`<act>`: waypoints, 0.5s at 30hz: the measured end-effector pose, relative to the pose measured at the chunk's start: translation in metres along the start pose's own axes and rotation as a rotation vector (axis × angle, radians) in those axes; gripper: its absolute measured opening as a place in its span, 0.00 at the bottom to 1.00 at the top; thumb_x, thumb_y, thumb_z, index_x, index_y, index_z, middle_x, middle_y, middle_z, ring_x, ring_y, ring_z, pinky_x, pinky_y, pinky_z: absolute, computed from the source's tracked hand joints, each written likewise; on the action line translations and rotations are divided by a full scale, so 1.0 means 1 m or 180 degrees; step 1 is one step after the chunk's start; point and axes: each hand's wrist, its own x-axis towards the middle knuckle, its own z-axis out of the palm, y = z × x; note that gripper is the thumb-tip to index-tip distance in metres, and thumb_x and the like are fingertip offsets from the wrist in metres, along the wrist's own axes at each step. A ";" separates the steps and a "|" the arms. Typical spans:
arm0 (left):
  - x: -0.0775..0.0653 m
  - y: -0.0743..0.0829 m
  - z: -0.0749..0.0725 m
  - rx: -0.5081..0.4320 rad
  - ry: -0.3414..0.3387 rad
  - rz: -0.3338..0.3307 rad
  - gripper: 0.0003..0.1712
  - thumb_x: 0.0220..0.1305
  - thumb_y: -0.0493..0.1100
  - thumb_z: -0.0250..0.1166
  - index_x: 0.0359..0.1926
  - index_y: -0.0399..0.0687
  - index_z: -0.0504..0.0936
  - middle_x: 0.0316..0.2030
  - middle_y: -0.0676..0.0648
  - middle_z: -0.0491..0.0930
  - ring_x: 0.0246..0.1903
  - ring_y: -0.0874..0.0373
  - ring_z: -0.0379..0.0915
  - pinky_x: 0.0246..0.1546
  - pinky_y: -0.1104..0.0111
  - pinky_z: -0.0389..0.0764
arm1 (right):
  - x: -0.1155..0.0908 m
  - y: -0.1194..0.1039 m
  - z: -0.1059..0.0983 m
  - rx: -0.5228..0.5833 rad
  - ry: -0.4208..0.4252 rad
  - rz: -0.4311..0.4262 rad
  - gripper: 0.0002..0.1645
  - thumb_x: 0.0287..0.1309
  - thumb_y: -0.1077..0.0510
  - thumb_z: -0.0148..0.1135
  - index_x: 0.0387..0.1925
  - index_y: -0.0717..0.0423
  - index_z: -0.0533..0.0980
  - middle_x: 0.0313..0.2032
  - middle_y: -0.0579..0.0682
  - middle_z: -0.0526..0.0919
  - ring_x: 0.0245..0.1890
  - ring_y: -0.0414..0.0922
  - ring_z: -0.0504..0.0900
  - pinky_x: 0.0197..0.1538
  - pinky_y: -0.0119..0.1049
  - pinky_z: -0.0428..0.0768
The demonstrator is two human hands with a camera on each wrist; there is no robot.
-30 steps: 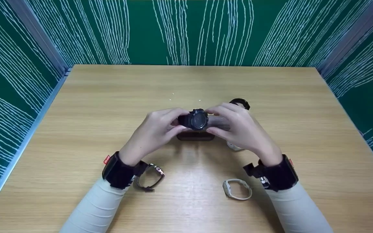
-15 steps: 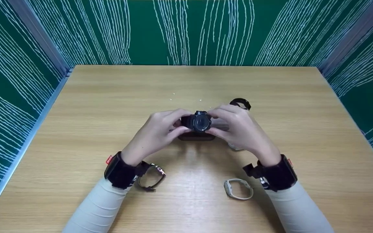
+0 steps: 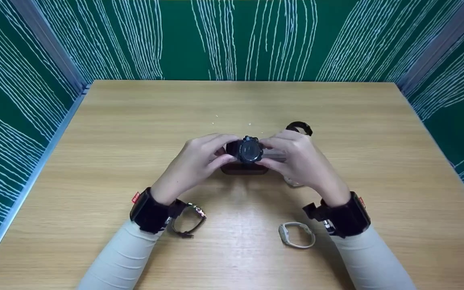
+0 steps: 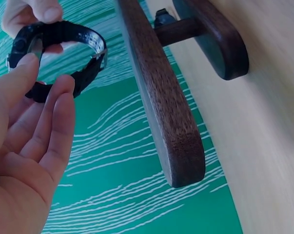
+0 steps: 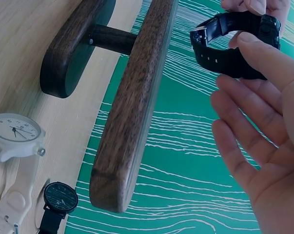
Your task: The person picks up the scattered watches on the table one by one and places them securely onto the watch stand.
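A black watch [image 3: 250,150] with a round dial is held in the air above the middle of the table, its strap closed in a loop. My left hand [image 3: 193,161] pinches it from the left, between thumb and fingers. From the other side my right hand [image 3: 296,155] grips it at the dial's edge. Just below and behind it stands a dark wooden watch stand [image 5: 132,117], with a long bar on a short post and an oval base [image 3: 244,170]. In the left wrist view the black strap [image 4: 90,39] hangs as a loop, apart from the bar.
Another black watch [image 3: 299,127] lies beyond my right hand. A white watch [image 5: 15,131] sits beside the stand, mostly hidden under that hand in the head view. Nearer are a pale watch [image 3: 296,235] on the right and a slim dark watch [image 3: 189,221] by my left wrist.
The held black watch has shifted slightly right and both hands keep hold of it. The stand and the other watches have stayed where they were.
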 end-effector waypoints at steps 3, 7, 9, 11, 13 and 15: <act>0.000 -0.002 0.001 0.0049 -0.0002 -0.0020 0.25 0.71 0.42 0.71 0.66 0.45 0.82 0.57 0.45 0.87 0.52 0.55 0.86 0.52 0.65 0.86 | 0.000 0.000 -0.001 0.0004 -0.0008 -0.0003 0.20 0.54 0.57 0.84 0.47 0.61 0.88 0.39 0.55 0.91 0.39 0.49 0.88 0.47 0.43 0.88; 0.000 -0.004 0.000 0.0049 -0.0006 -0.0069 0.27 0.71 0.42 0.71 0.68 0.44 0.80 0.57 0.43 0.86 0.47 0.55 0.87 0.50 0.67 0.86 | 0.000 0.002 -0.004 -0.0053 0.0010 0.0026 0.20 0.53 0.57 0.84 0.46 0.62 0.88 0.38 0.56 0.91 0.38 0.51 0.88 0.47 0.46 0.86; 0.000 -0.005 -0.001 0.0048 -0.0007 -0.0123 0.28 0.71 0.41 0.72 0.69 0.44 0.79 0.57 0.43 0.86 0.43 0.56 0.87 0.47 0.68 0.87 | -0.001 0.003 -0.007 -0.0098 0.0028 0.0076 0.20 0.54 0.58 0.84 0.46 0.62 0.88 0.37 0.57 0.90 0.37 0.51 0.87 0.46 0.46 0.86; 0.000 -0.006 -0.002 0.0092 -0.0019 -0.0200 0.29 0.70 0.41 0.73 0.70 0.45 0.78 0.57 0.44 0.85 0.42 0.58 0.87 0.46 0.69 0.87 | -0.002 0.006 -0.010 -0.0118 0.0058 0.0133 0.19 0.54 0.58 0.83 0.46 0.63 0.88 0.36 0.57 0.90 0.36 0.51 0.87 0.43 0.45 0.86; -0.001 -0.008 -0.004 0.0189 -0.0031 -0.0293 0.31 0.69 0.41 0.74 0.71 0.47 0.78 0.58 0.45 0.85 0.43 0.58 0.87 0.47 0.68 0.86 | -0.003 0.009 -0.014 -0.0102 0.0080 0.0209 0.18 0.55 0.60 0.83 0.45 0.63 0.88 0.35 0.58 0.89 0.34 0.50 0.88 0.40 0.43 0.87; -0.001 -0.010 -0.006 0.0328 -0.0039 -0.0398 0.31 0.69 0.43 0.74 0.71 0.49 0.78 0.59 0.47 0.85 0.45 0.56 0.86 0.50 0.65 0.86 | -0.004 0.012 -0.017 -0.0060 0.0105 0.0290 0.17 0.55 0.61 0.82 0.45 0.63 0.88 0.35 0.58 0.90 0.34 0.49 0.88 0.38 0.41 0.88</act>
